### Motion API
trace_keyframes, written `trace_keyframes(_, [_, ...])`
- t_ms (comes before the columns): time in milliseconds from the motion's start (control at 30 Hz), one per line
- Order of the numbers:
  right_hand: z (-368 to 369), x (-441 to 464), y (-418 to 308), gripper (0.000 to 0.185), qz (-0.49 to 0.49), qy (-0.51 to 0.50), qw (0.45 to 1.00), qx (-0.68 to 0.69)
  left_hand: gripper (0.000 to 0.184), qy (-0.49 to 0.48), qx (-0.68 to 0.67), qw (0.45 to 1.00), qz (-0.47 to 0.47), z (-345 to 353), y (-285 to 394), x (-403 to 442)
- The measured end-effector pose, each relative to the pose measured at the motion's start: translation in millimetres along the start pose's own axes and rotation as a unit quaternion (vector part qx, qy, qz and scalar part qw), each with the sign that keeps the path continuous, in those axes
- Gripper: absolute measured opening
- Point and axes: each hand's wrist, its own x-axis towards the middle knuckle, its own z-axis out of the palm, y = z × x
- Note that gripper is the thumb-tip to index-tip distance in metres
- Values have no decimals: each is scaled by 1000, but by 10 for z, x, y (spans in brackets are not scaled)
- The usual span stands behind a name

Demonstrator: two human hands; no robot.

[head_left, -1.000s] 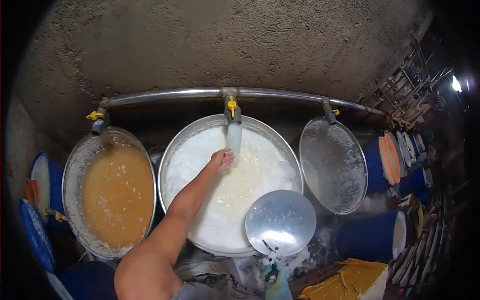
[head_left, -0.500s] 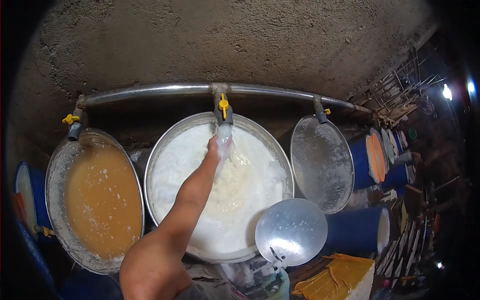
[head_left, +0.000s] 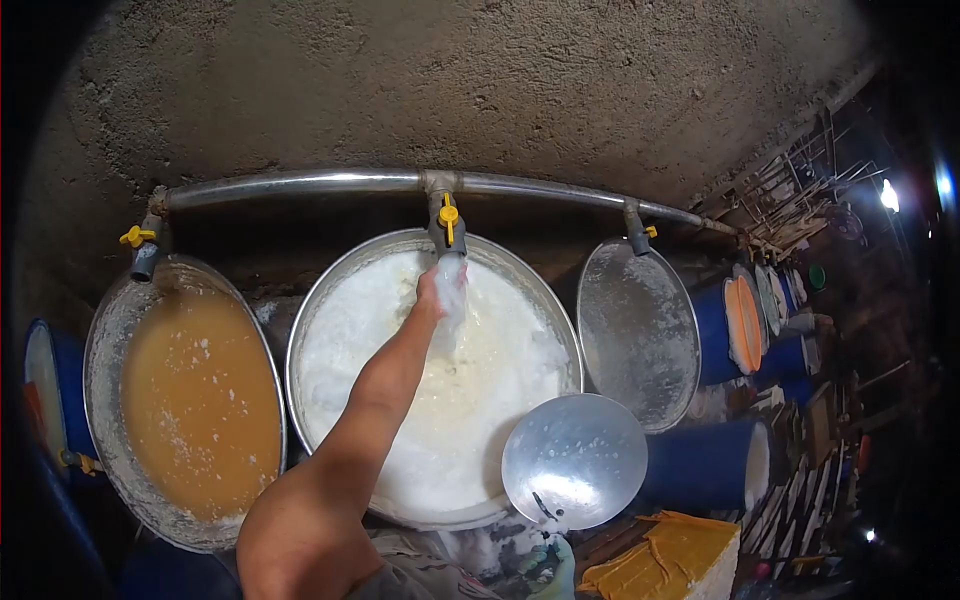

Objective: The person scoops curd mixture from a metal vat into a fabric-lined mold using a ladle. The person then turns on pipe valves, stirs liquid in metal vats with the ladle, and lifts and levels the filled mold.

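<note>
My left arm reaches from the lower left over a wide metal vat (head_left: 296, 370) of white, frothy liquid. Just below the grey tap (head_left: 447, 232) with its yellow lever, my left hand (head_left: 438, 290) closes around a pale, translucent sleeve-like piece (head_left: 451, 287) hanging from the spout. Liquid runs down from there into the vat, and whether part of that pale shape is only liquid is unclear. A shallow round metal dipper (head_left: 575, 455) covers the vat's lower right rim. The dipper's handle end (head_left: 548, 565) looks wrapped in stained, pale greenish material. My right hand is not in view.
On the left stands a metal vat (head_left: 100, 440) of orange-brown liquid. To the right leans a grey metal vat (head_left: 640, 330). A pipe (head_left: 320, 181) with taps runs along the rough wall. Blue barrels (head_left: 700, 465) and a yellow-covered block (head_left: 650, 560) lie at the right.
The whole view has shifted slightly left. My left hand stays under the tap, with its fingers turned a little and the liquid still running.
</note>
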Motion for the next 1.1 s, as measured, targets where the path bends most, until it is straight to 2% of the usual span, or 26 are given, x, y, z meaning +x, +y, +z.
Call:
trace_keyframes(67, [-6, -1, 11, 15, -2, -2, 1000, 1, 43, 70, 51, 995, 45, 9, -45, 34])
trace_keyframes(167, [-17, -10, 40, 15, -3, -7, 1000, 3, 49, 74, 81, 992, 69, -33, -56, 46])
trace_keyframes(300, [-23, -12, 56, 15, -3, -12, 1000, 9, 45, 60, 95, 993, 22, -62, 102, -120])
trace_keyframes(367, [-75, -24, 79, 15, -6, -17, 1000, 12, 41, 112, 333, 934, 69, -122, 162, -286])
trace_keyframes(400, [-93, -32, 64, 15, -10, -19, 1000, 14, 41, 112, 335, 933, 70, -106, 192, -407])
trace_keyframes(433, [-107, -38, 37, 15, -16, -21, 1000, 16, 39, 141, 479, 865, 54, -53, 223, -571])
trace_keyframes(467, [-112, -48, -8, 15, -22, -22, 999, 17, 39, 167, 610, 773, 36, -39, 244, -707])
trace_keyframes(500, [-119, -55, -66, 15, -33, -23, 999, 16, 39, 167, 612, 772, 38, -18, 248, -838])
trace_keyframes(567, [-72, -79, -219, 15, -59, -18, 998, 12, 45, 184, 714, 673, 62, -43, 309, -1115])
trace_keyframes(633, [4, -111, -390, 15, -85, -7, 996, -3, 46, 200, 718, 661, 80, -83, 420, -1493])
trace_keyframes(667, [-33, -1, -470, 16, -112, 15, 992, -59, 48, 214, 717, 656, 97, -136, 467, -1694])
trace_keyframes(700, [-40, 100, -527, 16, -106, 11, 993, -54, 49, 196, 741, 631, 123, -283, 527, -1908])
trace_keyframes(733, [-10, 192, -585, 17, -129, -31, 989, -70, 50, 179, 762, 604, 148, -437, 582, -2156])
trace_keyframes(800, [338, 95, -636, 18, -167, -82, 980, -76, 51, 165, 787, 580, 132, -433, 635, -2776])
trace_keyframes(833, [664, -38, -673, 19, -181, -90, 977, -67, 50, 168, 775, 596, 128, -414, 653, -3099])
trace_keyframes(867, [849, 13, -677, 17, -169, -114, 978, -52, 49, 171, 762, 612, 124, -420, 662, -3404])
trace_keyframes(933, [1203, 359, -634, 13, -162, -207, 964, -32, 47, 195, 765, 598, 138, -438, 632, -3966])
trace_keyframes(1033, [1801, 908, -692, 9, -64, -342, 937, 11, 45, 231, 773, 580, 108, -541, 380, -4878])
trace_keyframes(1100, [2380, 1165, -574, 8, -31, -328, 940, 88, 43, 251, 781, 565, 87, -564, 201, -5465])
